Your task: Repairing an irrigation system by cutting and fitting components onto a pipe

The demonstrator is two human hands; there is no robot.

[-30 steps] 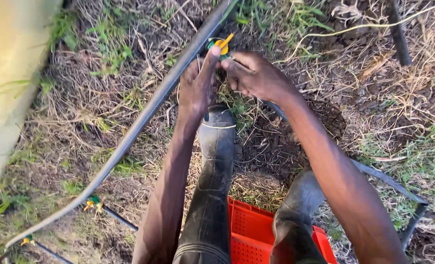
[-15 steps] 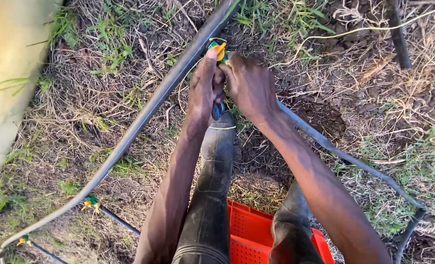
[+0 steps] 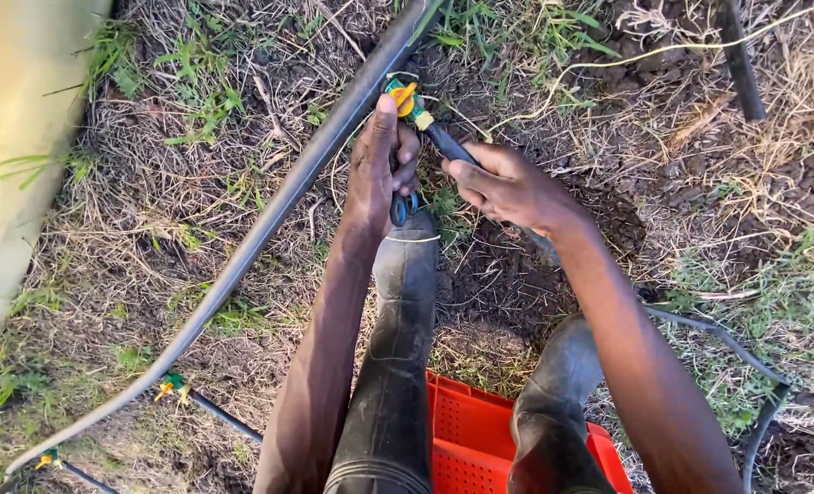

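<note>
Black main pipe (image 3: pixel 270 220): lies diagonally across dry grass — runs from the lower left to the top centre.
Valve fitting (image 3: pixel 405 99): green and yellow, seated on the main pipe at the top centre; judged already plugged into the pipe.
Drip line (image 3: pixel 450 144): thin black tube, one end at the valve fitting, the rest running under the right hand and away to the lower right.
Left hand (image 3: pixel 381 165): closed, thumb tip pressed against the valve fitting; a small blue-handled tool (image 3: pixel 401 207) hangs from its fingers.
Right hand (image 3: pixel 509 187): closed around the drip line just beside the fitting.
Progress: tube and fitting appear joined; whether the joint is fully seated cannot be told.
Other fittings (image 3: pixel 171 386): two more green and yellow valves sit further down the pipe, each with a thin tube attached.
Surroundings: black rubber boots (image 3: pixel 398 366) and a red plastic crate (image 3: pixel 471 439) at the bottom edge.
</note>
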